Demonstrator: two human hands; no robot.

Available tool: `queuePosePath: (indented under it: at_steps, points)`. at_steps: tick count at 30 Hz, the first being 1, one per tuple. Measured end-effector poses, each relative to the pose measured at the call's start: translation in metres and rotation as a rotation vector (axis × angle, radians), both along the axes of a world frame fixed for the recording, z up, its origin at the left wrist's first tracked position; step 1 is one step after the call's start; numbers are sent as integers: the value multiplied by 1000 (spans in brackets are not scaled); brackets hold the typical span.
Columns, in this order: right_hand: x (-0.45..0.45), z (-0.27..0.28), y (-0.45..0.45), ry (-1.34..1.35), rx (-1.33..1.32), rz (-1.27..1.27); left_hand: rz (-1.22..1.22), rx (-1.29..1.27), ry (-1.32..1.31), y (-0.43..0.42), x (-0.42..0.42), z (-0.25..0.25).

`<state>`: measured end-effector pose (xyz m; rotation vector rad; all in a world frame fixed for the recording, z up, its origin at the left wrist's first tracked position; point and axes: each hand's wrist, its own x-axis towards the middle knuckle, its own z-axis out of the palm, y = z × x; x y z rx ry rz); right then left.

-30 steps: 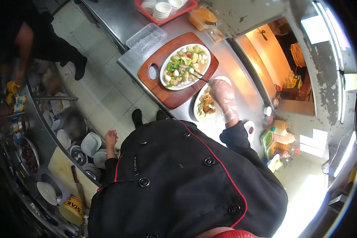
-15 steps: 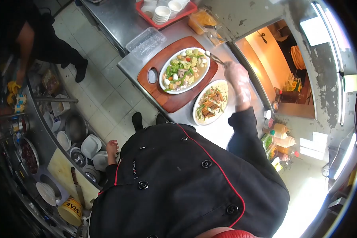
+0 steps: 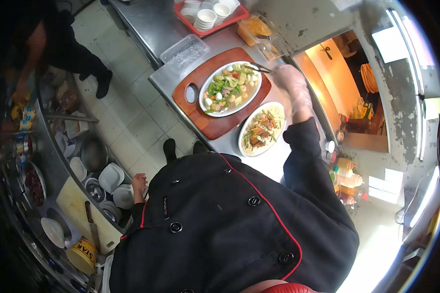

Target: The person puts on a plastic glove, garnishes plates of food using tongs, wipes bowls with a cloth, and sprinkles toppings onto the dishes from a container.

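Note:
My right hand, in a clear plastic glove, is closed round a pair of metal tongs. The tongs' tips are at the far right end of an oval white plate of mixed vegetables with shrimp and small white eggs. This plate rests on a reddish wooden board with a hole at one end. Nearer my body, a second oval plate holds browned meat strips and green beans over a pale base. Down at my side hangs my left hand, fingers loosely apart, holding nothing visible.
A clear plastic container, a red tray of white cups and a tub of orange food stand farther back. Squeeze bottles line the right wall. At left, a knife lies on a cutting board; another person stands beyond.
The tongs' tips have moved onto the plate's far right edge, and the white egg at them no longer shows there. My right hand has shifted slightly; my left hand stays at my side.

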<state>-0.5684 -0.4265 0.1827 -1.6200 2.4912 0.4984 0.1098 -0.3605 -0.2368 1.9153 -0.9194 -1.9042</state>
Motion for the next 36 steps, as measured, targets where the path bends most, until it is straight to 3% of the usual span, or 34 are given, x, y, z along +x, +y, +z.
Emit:
queuePosePath:
  at_steps: [2, 5, 8, 11, 17, 20, 23, 26, 29, 32, 36]
  points:
    - [26, -2, -9, -39, -27, 31, -62, -56, -62, -2, -14, 27]
    - [46, -17, -16, -41, -99, 48, -141, -235, -74, -4, -13, 23]
    - [52, -29, -23, -34, -119, 36, 15, -15, 4, -19, -11, 33]
    - [50, -36, -26, -43, -112, 58, -29, -68, -95, -16, -16, 46]
    - [51, -17, -11, -62, -121, 41, 112, 39, 83, 6, 29, -36]
    - [44, -8, 5, -70, -104, 27, -166, -117, -239, 9, -8, 40]
    - [45, -10, 17, -140, -103, -44, -74, -120, -87, 8, -10, 34]
    - [44, -27, 27, -165, -158, -31, -279, -276, -186, 0, -21, 51]
    - [43, -31, 29, -144, -95, -97, 1, 31, 125, -19, -5, 3]
    - [46, -22, 31, -169, -90, -97, -154, -105, -74, -26, -24, 33]
    - [48, -26, 33, -151, -120, -55, -146, -113, -95, -27, -27, 37]
